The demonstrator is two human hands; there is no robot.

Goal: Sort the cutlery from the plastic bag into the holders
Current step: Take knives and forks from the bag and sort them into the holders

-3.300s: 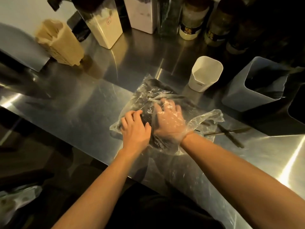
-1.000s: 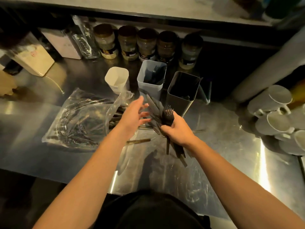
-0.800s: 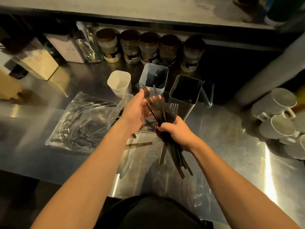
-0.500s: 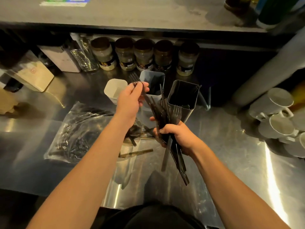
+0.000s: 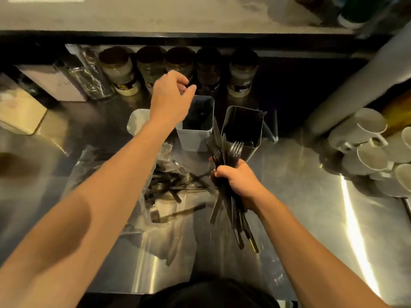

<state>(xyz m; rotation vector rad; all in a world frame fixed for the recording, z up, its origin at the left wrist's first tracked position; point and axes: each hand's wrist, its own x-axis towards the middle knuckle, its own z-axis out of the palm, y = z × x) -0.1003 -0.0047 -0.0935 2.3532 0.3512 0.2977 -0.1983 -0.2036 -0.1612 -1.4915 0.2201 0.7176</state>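
- Dark cutlery (image 5: pixel 171 185) lies in a loose heap at the mouth of a clear plastic bag (image 5: pixel 89 172) on a steel counter (image 5: pixel 300 218), with one fork (image 5: pixel 175 215) lying apart, just in front of the heap.
- Three holders stand in a row behind the bag: a white holder (image 5: pixel 136 121), partly hidden by the left forearm; a grey holder (image 5: pixel 195 138) in the middle, its inside dark with what looks like a few pieces in it; and a steel holder (image 5: pixel 242 134) on the right, whose contents cannot be made out.
- The right hand (image 5: pixel 239 181) grips a bundle of forks and knives (image 5: pixel 224 156) upright in a fist, tines up and handles fanning out below, just in front of the steel holder.
- The left hand (image 5: pixel 171 96) hovers over the grey holder, fingers loosely curled downward and thumb near the fingertips; nothing can be seen between them.
- Half a second earlier that hand pinched a fork near the white holder; it has since moved over the grey one and the fork is out of sight.
- Jars (image 5: pixel 180 65) line the back wall, and white mugs (image 5: pixel 369 147) are stacked at far right.
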